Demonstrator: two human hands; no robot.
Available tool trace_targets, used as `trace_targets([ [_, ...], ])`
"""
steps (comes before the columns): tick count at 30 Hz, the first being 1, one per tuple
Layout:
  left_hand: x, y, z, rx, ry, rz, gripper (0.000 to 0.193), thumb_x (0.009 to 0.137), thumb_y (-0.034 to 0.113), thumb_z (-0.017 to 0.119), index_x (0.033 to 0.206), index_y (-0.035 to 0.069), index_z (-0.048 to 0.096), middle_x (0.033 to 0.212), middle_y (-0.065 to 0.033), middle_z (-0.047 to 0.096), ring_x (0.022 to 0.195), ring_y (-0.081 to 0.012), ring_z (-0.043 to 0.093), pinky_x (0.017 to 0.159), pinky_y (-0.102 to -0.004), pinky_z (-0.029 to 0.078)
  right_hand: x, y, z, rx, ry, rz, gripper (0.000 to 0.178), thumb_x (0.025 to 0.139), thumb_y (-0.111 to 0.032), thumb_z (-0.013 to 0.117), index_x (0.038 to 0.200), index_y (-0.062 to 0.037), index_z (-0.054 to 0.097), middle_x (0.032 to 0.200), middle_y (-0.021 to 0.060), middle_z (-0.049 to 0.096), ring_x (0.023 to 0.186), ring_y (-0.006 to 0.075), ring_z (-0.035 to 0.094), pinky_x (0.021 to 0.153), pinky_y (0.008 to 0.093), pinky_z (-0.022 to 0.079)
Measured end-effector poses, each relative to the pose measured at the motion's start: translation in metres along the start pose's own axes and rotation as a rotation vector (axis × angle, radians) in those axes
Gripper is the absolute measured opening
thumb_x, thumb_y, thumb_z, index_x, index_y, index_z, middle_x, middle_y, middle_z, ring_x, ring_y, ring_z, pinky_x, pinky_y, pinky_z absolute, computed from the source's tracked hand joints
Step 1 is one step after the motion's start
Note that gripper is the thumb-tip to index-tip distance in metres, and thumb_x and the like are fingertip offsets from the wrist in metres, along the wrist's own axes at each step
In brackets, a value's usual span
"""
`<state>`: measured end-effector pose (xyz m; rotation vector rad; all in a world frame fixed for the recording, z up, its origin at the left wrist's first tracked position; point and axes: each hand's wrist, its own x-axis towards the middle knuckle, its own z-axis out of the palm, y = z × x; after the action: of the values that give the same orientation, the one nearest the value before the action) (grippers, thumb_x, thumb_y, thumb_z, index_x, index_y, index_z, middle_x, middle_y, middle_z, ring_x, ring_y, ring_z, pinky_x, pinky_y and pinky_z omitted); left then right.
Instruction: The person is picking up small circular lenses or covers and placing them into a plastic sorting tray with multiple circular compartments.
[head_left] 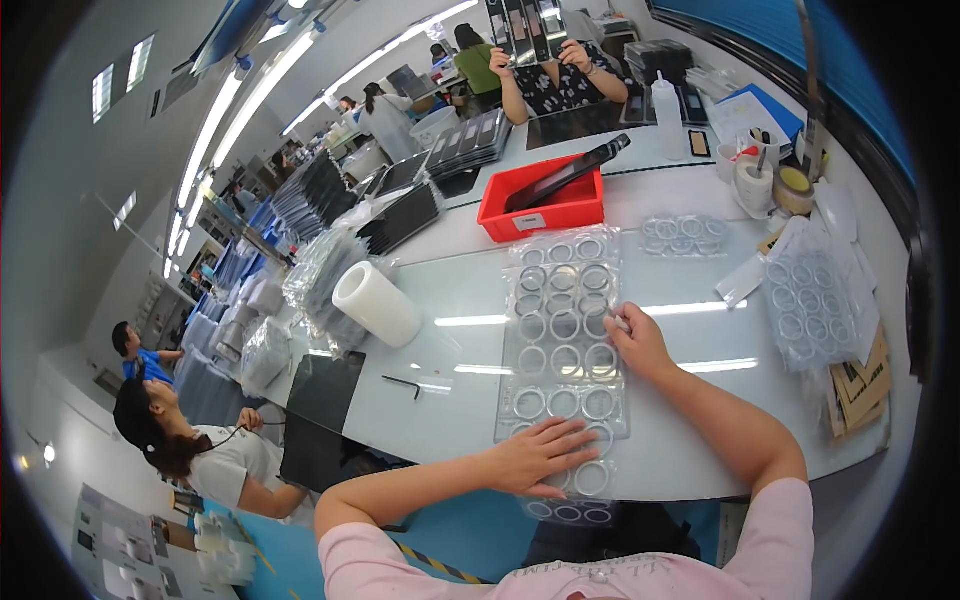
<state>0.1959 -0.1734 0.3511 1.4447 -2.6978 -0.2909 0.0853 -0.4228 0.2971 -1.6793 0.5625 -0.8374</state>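
A long clear plastic tray (508,372) lies in front of me, with rows of round, pale-rimmed rings (565,361) in it. Across its near end rests my left hand (545,457), palm down with fingers stretched out over the rings. My right hand (641,342) is at the tray's right edge, fingers curled together around a small, pale end of something too small to name. Another clear sheet with rings (568,513) hangs past the table's near edge, partly below my left hand.
A red bin (545,228) with a black strip-shaped part stands beyond the tray. To the left are a white roll (377,304) and a hex key (404,384). More ring trays (812,310) lie at the right. Co-workers sit across and at the left.
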Motion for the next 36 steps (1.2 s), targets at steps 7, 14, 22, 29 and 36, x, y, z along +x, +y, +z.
trace_targets([
  [7,0.001,0.000,-0.001,0.018,-0.017,0.014,0.079,0.089,0.057,0.051,0.149,0.010,0.032,0.153,-0.0158,0.029,0.141,-0.0343,0.028,0.114,-0.0496,0.022,0.000,0.002,0.000,-0.003,0.005,-0.002,0.023,0.093,-0.024,0.061,0.091,-0.0023,0.054,0.073,0.0084,0.065,0.067,0.0169,0.068,0.060,0.0305,0.049],
  [14,0.001,-0.003,-0.002,0.017,-0.029,0.020,0.077,0.089,0.056,0.051,0.149,0.010,0.033,0.154,-0.0152,0.028,0.142,-0.0345,0.027,0.114,-0.0495,0.022,-0.001,-0.002,-0.001,-0.032,-0.009,0.005,0.023,0.094,-0.024,0.061,0.093,-0.0021,0.054,0.074,0.0065,0.063,0.068,0.0142,0.066,0.061,0.0287,0.048],
  [22,-0.009,-0.002,0.003,-0.020,0.007,0.008,0.064,0.093,0.043,0.050,0.146,0.010,0.037,0.153,-0.0153,0.030,0.141,-0.0353,0.028,0.113,-0.0502,0.023,-0.002,-0.010,0.005,-0.047,-0.004,-0.003,0.024,0.092,-0.025,0.061,0.093,-0.0027,0.054,0.073,0.0087,0.065,0.068,0.0181,0.069,0.061,0.0316,0.048],
  [29,-0.029,0.012,0.015,0.001,0.186,-0.241,0.062,0.086,0.031,0.062,0.138,0.004,0.044,0.143,-0.0166,0.040,0.135,-0.0374,0.034,0.111,-0.0505,0.029,-0.001,-0.003,-0.003,-0.061,-0.021,0.019,0.022,0.094,-0.024,0.061,0.093,-0.0033,0.054,0.074,0.0058,0.064,0.069,0.0130,0.066,0.062,0.0284,0.048],
  [36,-0.065,0.061,0.041,0.034,0.493,-0.694,0.055,0.085,0.020,0.064,0.133,-0.001,0.046,0.140,-0.0180,0.041,0.133,-0.0405,0.035,0.109,-0.0495,0.031,0.000,-0.004,-0.001,-0.089,-0.015,0.028,0.022,0.093,-0.025,0.061,0.093,-0.0032,0.054,0.075,0.0067,0.064,0.070,0.0149,0.067,0.063,0.0295,0.050],
])
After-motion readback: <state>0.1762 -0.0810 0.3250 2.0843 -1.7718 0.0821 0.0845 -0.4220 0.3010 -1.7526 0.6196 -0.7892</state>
